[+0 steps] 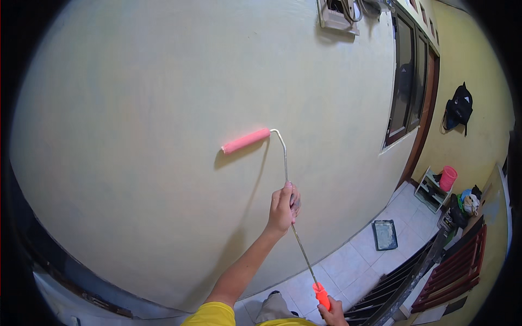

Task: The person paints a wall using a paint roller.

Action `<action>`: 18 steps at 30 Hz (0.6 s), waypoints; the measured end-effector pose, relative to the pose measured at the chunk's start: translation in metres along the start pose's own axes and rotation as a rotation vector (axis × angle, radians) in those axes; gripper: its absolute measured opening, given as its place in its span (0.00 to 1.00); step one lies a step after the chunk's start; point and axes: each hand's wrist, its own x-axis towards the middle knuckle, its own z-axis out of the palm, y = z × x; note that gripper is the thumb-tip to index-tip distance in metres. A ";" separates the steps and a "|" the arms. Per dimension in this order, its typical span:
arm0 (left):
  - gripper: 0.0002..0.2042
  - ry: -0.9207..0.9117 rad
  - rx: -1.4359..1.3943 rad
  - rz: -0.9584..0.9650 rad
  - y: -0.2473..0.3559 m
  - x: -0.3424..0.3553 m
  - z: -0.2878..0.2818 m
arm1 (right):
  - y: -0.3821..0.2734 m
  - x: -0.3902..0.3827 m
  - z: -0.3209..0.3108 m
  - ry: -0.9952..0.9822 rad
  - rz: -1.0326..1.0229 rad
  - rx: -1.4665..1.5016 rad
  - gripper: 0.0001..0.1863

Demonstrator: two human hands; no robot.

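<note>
The roller (pixel 246 141) is at the middle of the wall (pixel 136 108); whether its sleeve touches or sits just off the surface, I cannot tell. The hands are apart: the left hand (pixel 284 209) is wrapped round the rod (pixel 303 250), and the right hand (pixel 333 314), nearer, grips the orange handle (pixel 321 296).

Painting looks well under way. The wall is pale all over, with faint uneven patches, so some evening-out is probably left. Wet paint cannot be told from dry, nor how many coats are on. The tray (pixel 387 248) lies on the floor (pixel 353 247) to the right, its inside smeared pale.

The box (pixel 337 20) with cables at the far right and the window (pixel 405 76) beyond it break up the surface and call for care. Near right, black rails (pixel 389 280) crowd the floor. Far right are a rack (pixel 432 193), a pink bin (pixel 448 178) and a hanging bag (pixel 461 106).
</note>
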 end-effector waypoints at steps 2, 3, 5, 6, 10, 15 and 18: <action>0.23 -0.014 -0.019 -0.006 0.008 0.002 0.002 | -0.011 -0.002 0.003 -0.034 0.079 0.225 0.13; 0.23 -0.025 -0.037 -0.018 0.013 0.002 0.003 | -0.007 -0.003 0.007 -0.033 0.072 0.243 0.14; 0.23 -0.040 -0.037 -0.026 0.022 0.003 0.006 | -0.020 0.001 0.012 -0.052 0.104 0.379 0.15; 0.23 -0.053 -0.036 -0.042 0.027 0.004 0.008 | -0.025 0.002 0.017 -0.043 0.135 0.474 0.15; 0.23 -0.093 -0.008 -0.038 0.062 0.019 0.007 | -0.035 0.024 0.027 -0.175 0.113 0.561 0.15; 0.22 -0.171 0.034 0.059 0.113 0.061 0.031 | -0.082 0.085 0.001 -0.569 0.133 0.870 0.31; 0.21 -0.219 0.051 0.142 0.141 0.092 0.044 | -0.132 0.124 -0.021 -0.532 0.055 0.865 0.30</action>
